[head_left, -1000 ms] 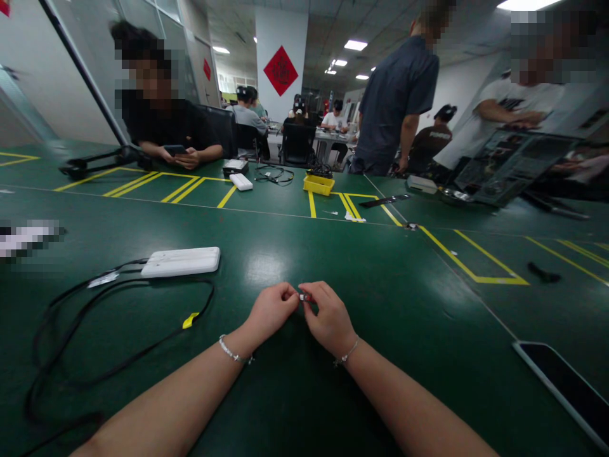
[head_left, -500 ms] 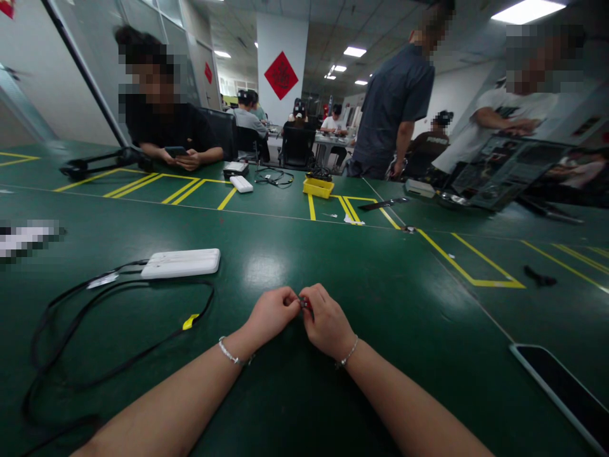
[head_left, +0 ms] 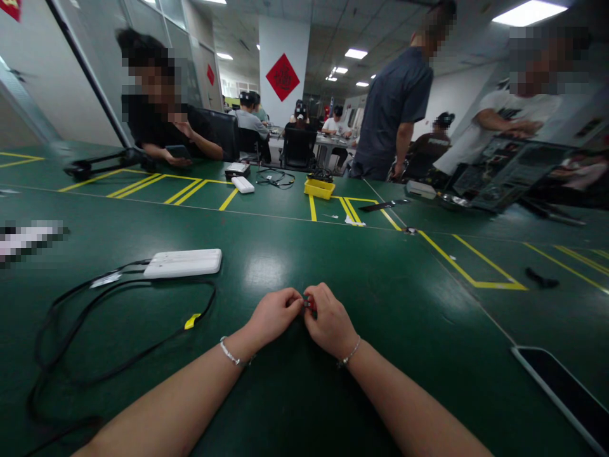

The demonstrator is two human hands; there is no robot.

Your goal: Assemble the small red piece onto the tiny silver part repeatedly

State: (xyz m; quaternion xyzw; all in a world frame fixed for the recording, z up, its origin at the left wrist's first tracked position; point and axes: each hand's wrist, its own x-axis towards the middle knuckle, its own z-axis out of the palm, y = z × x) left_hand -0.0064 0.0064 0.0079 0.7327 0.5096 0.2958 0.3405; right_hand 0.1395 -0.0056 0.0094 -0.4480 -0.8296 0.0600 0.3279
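My right hand [head_left: 329, 320] is closed around a small red object with a shiny metal end [head_left: 311, 304], mostly covered by the fingers. That metal end faces the tips of my left hand [head_left: 277, 313]. Thumb and forefinger of the left hand are pinched together there; whether anything is between them is hidden. Both hands rest close together over the green table [head_left: 266, 406], with a bracelet on each wrist.
Left lies a white power bank [head_left: 183, 263] with looped black cables [head_left: 124, 374]. A phone [head_left: 566, 393] lies at the right edge. Farther back are a yellow tray [head_left: 319, 188], a small white box [head_left: 243, 185] and an open computer case [head_left: 511, 171]. A co-worker [head_left: 162, 120] sits across the table.
My right hand has drawn slightly away from the left, so more of the red object shows. The seated co-worker has raised one hand from the phone.
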